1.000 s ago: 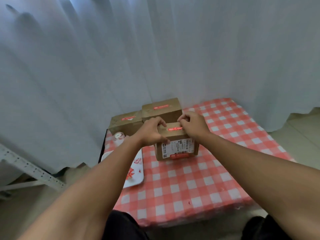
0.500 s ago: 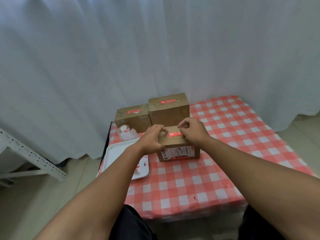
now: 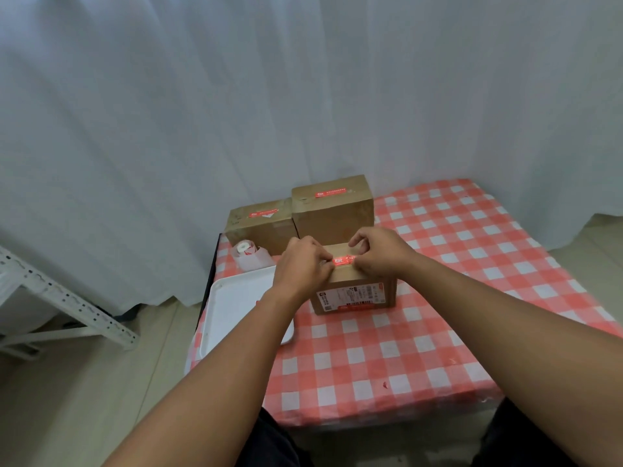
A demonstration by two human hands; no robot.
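The small box (image 3: 354, 294) sits near the middle of the desk (image 3: 438, 332), toward its far left corner, where it was a second ago. Both hands have stayed on its top but closed in. The left hand (image 3: 303, 261) and the right hand (image 3: 381, 254) have bent fingers that pinch the two ends of the red sticker (image 3: 340, 261), and only a short strip shows between them. The sticker is probably being pressed down, as the two boxes (image 3: 332, 210) behind already carry theirs.
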